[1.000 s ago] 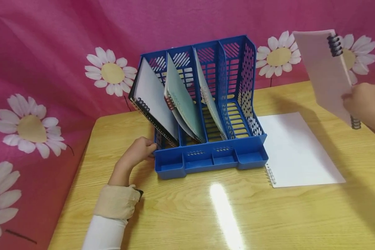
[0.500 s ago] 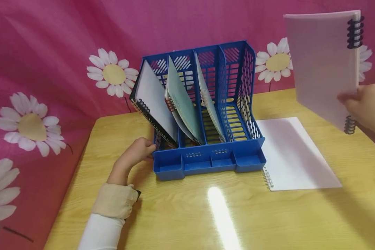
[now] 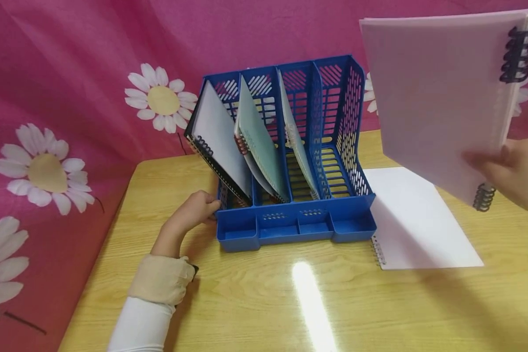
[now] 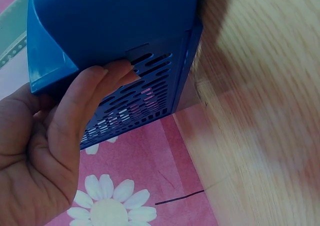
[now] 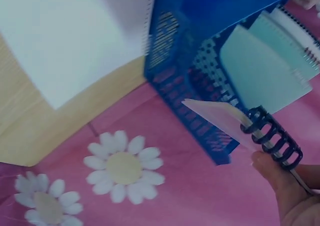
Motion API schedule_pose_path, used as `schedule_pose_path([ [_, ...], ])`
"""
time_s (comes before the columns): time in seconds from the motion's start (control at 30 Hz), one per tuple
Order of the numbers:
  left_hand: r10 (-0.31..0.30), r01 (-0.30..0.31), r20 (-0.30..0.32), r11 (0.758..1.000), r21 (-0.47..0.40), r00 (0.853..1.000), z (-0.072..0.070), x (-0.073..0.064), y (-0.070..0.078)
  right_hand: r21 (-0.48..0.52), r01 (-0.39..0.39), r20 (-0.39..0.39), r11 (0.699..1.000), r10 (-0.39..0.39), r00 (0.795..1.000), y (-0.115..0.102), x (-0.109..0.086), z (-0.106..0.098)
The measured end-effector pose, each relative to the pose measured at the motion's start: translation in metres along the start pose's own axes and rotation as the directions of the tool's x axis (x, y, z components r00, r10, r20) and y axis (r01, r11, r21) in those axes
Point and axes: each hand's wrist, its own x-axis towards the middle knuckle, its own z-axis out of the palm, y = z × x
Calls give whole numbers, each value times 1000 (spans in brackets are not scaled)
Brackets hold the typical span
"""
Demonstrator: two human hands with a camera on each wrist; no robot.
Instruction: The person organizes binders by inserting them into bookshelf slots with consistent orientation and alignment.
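My left hand [image 3: 192, 211] grips the left front edge of a blue plastic file rack [image 3: 242, 215]; in the left wrist view its fingers [image 4: 75, 111] lie along the slotted outer side. On the right, my right hand [image 3: 517, 168] pinches a spiral notebook [image 3: 440, 88] by its bound edge. This notebook has a pale pinkish cover and black rings, and hangs upright in the air right of the rack. Inside the rack lean a black-backed notebook [image 3: 222, 139], a pale green notebook [image 3: 261, 139] and a thin light notebook [image 3: 296, 146], each in its own slot. The rightmost slot holds nothing.
A white spiral notebook [image 3: 427, 234] lies flat on the wooden table [image 3: 229, 303], right beside the rack. Behind stands a pink cloth [image 3: 92, 58] with daisies. Small trays [image 3: 354, 226] run along the rack's front.
My right hand has brought the pinkish notebook left, closer to the head camera, and turned its cover more towards the view. The left hand has kept its grip on the rack.
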Motion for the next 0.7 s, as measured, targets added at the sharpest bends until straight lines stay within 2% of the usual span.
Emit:
schedule_pose_path([
  [0.1, -4, 4, -4, 1000, 2, 1000, 1, 1, -1, -57, 56, 10, 997, -56, 998, -12, -4, 0],
  [0.23, -11, 11, -6, 1000, 0, 1000, 1, 2, -2, -105, 82, 43, 991, -78, 996, -22, -3, 2],
  [0.43, -12, 12, 4, 1000, 13, 1000, 0, 2, -3, -70, 107, 165, 992, -94, 982, -29, 9, 8],
  [0.7, -14, 14, 13, 1000, 19, 1000, 0, 0, -3, 51, 32, 259, 998, -44, 965, -55, 24, 20],
])
